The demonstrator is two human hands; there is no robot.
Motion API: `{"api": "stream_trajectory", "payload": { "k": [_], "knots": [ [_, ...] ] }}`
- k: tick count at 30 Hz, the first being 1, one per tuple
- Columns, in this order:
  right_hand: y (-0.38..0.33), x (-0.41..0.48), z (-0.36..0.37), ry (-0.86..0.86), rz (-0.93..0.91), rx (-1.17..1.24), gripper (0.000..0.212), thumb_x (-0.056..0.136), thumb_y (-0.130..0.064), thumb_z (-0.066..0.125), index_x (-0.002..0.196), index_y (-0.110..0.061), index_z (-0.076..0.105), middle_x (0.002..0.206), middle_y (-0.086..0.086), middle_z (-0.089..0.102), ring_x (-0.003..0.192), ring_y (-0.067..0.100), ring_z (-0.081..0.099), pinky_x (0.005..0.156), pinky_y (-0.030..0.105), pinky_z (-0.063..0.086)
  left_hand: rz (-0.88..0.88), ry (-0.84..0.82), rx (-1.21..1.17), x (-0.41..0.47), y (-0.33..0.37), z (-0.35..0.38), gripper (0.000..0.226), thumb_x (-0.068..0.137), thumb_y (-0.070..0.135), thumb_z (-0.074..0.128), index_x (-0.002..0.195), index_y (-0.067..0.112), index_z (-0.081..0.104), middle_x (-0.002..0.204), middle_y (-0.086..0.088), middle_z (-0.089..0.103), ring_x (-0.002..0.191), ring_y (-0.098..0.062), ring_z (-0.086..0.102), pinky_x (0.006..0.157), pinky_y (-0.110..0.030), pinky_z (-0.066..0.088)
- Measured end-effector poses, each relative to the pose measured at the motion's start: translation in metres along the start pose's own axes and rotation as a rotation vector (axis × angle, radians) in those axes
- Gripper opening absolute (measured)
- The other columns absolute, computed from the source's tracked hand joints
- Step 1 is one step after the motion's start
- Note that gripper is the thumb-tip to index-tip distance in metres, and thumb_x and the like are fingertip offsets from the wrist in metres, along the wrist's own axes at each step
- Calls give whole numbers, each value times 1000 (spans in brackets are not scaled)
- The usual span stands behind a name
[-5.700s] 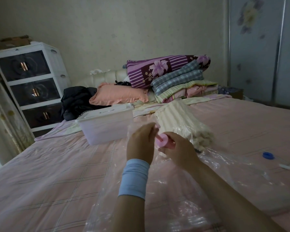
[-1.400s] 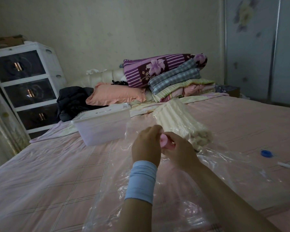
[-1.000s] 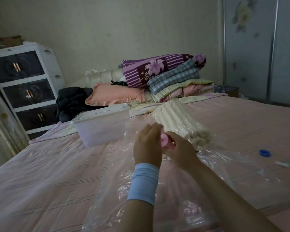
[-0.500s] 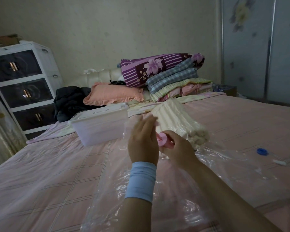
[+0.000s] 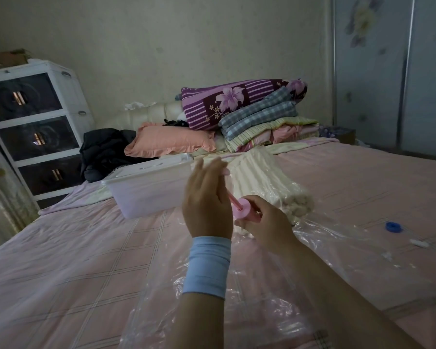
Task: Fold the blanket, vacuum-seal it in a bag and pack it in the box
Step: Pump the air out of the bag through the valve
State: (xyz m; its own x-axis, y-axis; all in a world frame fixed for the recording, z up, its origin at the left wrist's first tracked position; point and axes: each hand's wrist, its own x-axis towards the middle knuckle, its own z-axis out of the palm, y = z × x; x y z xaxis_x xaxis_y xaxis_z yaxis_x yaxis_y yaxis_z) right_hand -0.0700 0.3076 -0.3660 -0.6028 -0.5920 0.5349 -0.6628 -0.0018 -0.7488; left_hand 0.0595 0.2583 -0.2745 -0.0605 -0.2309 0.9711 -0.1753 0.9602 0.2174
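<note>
The translucent, lidded plastic box (image 5: 146,190) sat shut on the pink checked bed (image 5: 61,260), so packing was left to do. Right of the box, the left grip (image 5: 207,205), fingers nearly straight, hid the plunger rod of the pink plastic hand pump (image 5: 242,210); I could not tell whether it pinched the rod. Farther right, the right grip (image 5: 262,224) curled round the pump's barrel. Right of the box's far end, the folded, ribbed cream blanket (image 5: 262,180) lay inside the clear, crinkly plastic bag (image 5: 350,248), which was slack. Pumping seemed to be under way.

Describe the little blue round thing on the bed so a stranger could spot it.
Start with the pink bed. On its right side, by the clear plastic bag, lies a small blue ring. It is the only blue piece there; the white piece beside it is slim and pale.
</note>
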Motion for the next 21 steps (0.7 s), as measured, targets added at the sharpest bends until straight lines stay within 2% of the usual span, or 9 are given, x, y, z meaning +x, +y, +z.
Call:
{"api": "stream_trajectory", "payload": {
  "k": [3, 5, 8, 11, 13, 15, 18, 20, 21],
  "knots": [
    [0, 0, 1, -19, 8, -23, 46, 75, -53, 76, 117, -41, 61, 100, -21, 70, 91, 3, 66, 80, 28, 52, -106, -409, -22, -30, -14, 8, 17, 95, 16, 53, 85, 24, 65, 85, 12, 66, 107, -19, 65, 69, -24, 49],
    [-1, -1, 2, -35, -1, -29, 44, 77, -56, 70, 116, -40, 61, 98, -19, 71, 89, 3, 66, 79, 29, 52, -102, -522, -12, -35, -20, 9, 20, 94, 26, 47, 81, 23, 63, 76, 14, 59, 93, -20, 67, 62, -25, 45],
    [-1, 0, 0, -4, -13, -20, 49, 75, -45, 82, 119, -37, 62, 103, -19, 70, 92, 2, 65, 79, 24, 51, -13, -357, -17, -15, -12, 3, 25, 94, 25, 45, 91, 18, 68, 83, 5, 67, 76, -18, 65, 61, -33, 54],
    [0, 2, -5, -2, 23, 42, 49, 73, -39, 87, 116, -39, 63, 102, -23, 70, 95, 0, 65, 83, 25, 53, 57, -46, -23, 12, 1, -5, 16, 94, 5, 56, 96, 12, 71, 99, -1, 72, 104, -22, 66, 89, -32, 54],
    [0, 1, -5, -19, 31, 42, 47, 74, -39, 86, 114, -40, 63, 101, -23, 70, 94, -2, 65, 82, 24, 52, 42, 90, -17, 23, 7, -8, 16, 93, 2, 58, 99, 9, 72, 105, -2, 72, 115, -23, 62, 96, -28, 48],
    [0, 0, -3, -18, 22, 25, 48, 74, -40, 86, 116, -40, 63, 102, -23, 70, 95, -1, 64, 81, 23, 50, 9, 103, -16, 15, 5, -3, 16, 94, 3, 58, 99, 10, 71, 107, -1, 72, 118, -23, 60, 97, -27, 47],
    [0, 0, 0, -6, 5, -19, 48, 76, -46, 82, 119, -39, 62, 104, -21, 70, 95, 2, 65, 81, 25, 51, -81, -179, -19, -21, -8, 9, 16, 95, 9, 56, 95, 17, 69, 102, 1, 71, 114, -24, 62, 88, -34, 54],
    [0, 0, 2, -26, 11, -41, 42, 81, -48, 74, 120, -39, 61, 104, -19, 71, 94, 5, 66, 81, 27, 51, -156, -429, -49, -41, -17, 16, 16, 94, 18, 52, 87, 21, 66, 86, 9, 63, 95, -21, 66, 70, -30, 51],
    [-1, 0, 3, -29, 8, -42, 39, 83, -47, 71, 120, -39, 61, 103, -18, 71, 94, 6, 67, 80, 28, 51, -164, -476, -60, -43, -19, 17, 19, 94, 26, 49, 85, 22, 65, 81, 10, 58, 82, -18, 63, 64, -28, 46]
  ]
}}
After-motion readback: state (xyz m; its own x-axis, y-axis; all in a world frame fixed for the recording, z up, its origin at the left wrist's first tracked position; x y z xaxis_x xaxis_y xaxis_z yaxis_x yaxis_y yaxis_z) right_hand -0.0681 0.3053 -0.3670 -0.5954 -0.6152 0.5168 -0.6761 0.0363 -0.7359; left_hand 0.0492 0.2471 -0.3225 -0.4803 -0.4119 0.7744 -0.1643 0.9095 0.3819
